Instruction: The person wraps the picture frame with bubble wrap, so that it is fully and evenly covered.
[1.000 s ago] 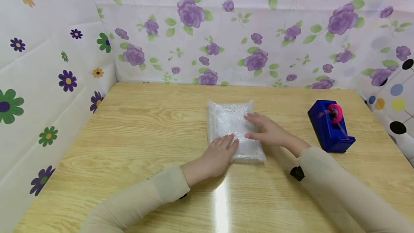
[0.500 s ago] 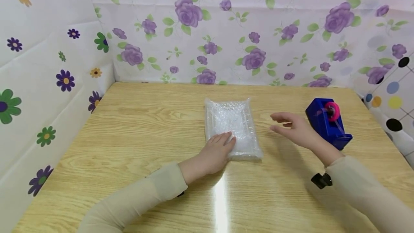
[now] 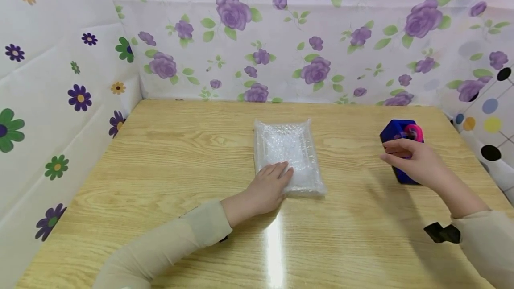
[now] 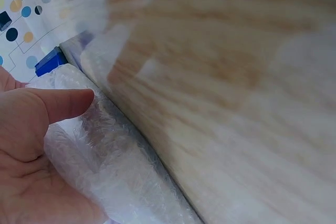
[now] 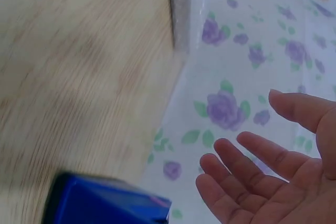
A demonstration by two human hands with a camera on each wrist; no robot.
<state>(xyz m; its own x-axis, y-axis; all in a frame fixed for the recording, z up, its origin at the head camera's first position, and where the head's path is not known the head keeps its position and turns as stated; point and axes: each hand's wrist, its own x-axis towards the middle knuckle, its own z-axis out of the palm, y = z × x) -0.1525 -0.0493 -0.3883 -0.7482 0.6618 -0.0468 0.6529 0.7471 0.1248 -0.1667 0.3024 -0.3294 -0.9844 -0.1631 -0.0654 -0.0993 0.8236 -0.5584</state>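
Observation:
A flat package in bubble wrap lies on the wooden table. My left hand rests on its near left part with the fingers extended; in the left wrist view the thumb lies along the bubble wrap. My right hand hovers in front of a blue tape dispenser that carries a pink-cored roll of tape, hiding much of it. From the right wrist, the fingers of the right hand look loosely bent and hold nothing, with the blue dispenser below and to the left.
The wooden table meets a flower-print cloth at the back. Another flower-print cloth hangs on the left, and a dotted one on the right.
My right hand has left the package and moved right to the front of the tape dispenser. The left hand has stayed on the bubble-wrapped package.

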